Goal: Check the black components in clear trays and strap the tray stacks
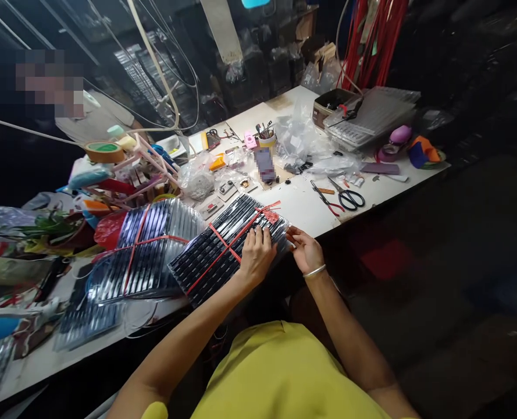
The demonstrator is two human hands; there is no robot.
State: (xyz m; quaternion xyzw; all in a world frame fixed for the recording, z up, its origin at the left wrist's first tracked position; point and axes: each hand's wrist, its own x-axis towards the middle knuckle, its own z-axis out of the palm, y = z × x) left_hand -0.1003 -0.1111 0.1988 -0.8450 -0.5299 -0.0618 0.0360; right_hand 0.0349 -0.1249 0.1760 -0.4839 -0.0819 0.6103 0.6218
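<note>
A flat bundle of dark ribbed trays point(217, 247), tied crosswise with red strapping, lies at the near edge of the white table point(302, 203). My left hand point(257, 256) rests palm down on the bundle's near right part, fingers spread over the trays. My right hand point(304, 247) pinches the bundle's right corner, close to the red knot point(270, 214). A silver bangle sits on that wrist. A second, larger tied bundle point(142, 250) lies just to the left, partly on other trays.
Black scissors point(349, 199) and red-handled pliers point(328, 201) lie right of the bundle. Plastic bags point(299, 137), a tool cup point(267, 139), a tape roll point(104, 151) and stacked clear trays point(371, 116) crowd the far side. Another person sits at far left behind cables.
</note>
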